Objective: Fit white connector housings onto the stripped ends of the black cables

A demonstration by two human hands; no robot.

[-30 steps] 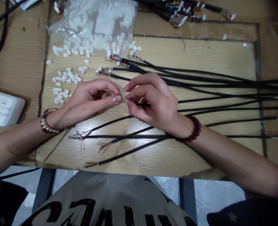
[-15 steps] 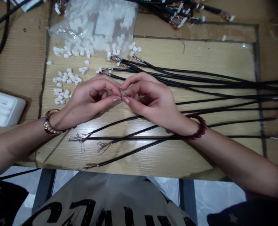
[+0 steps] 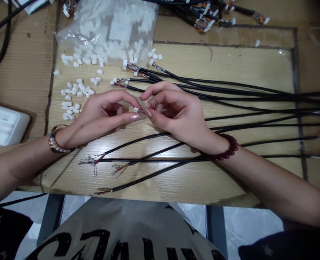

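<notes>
We hold a small white plug [image 3: 136, 109] over the middle of the table [image 3: 160, 191], caught between the thumb and forefinger of our left hand [image 3: 105, 110]. Thin wires [image 3: 141, 111] reach it from the right, their long axis lying nearly sideways and their tips pointing left; the plug itself is too small for us to tell its own long axis. Our right hand [image 3: 178, 110] has thumb and finger closed on those wires, its forefinger lifted clear, the fingertips of both hands almost meeting.

Below our hands, black cables [image 3: 142, 159] stretch sideways, some crossing, their bare ends [image 3: 119, 168] pointing left. Beyond our hands lies a second group of cables [image 3: 297, 96], fitted with plugs on their left-facing ends. Loose white plugs [image 3: 81, 86] are scattered to the left, near a clear plastic bag [image 3: 116, 32] of similar pieces. A white box [image 3: 6, 122] sits at the far left, and more cables with white ends [image 3: 208, 16] are heaped along the top. We wear beaded bracelets on both wrists.
</notes>
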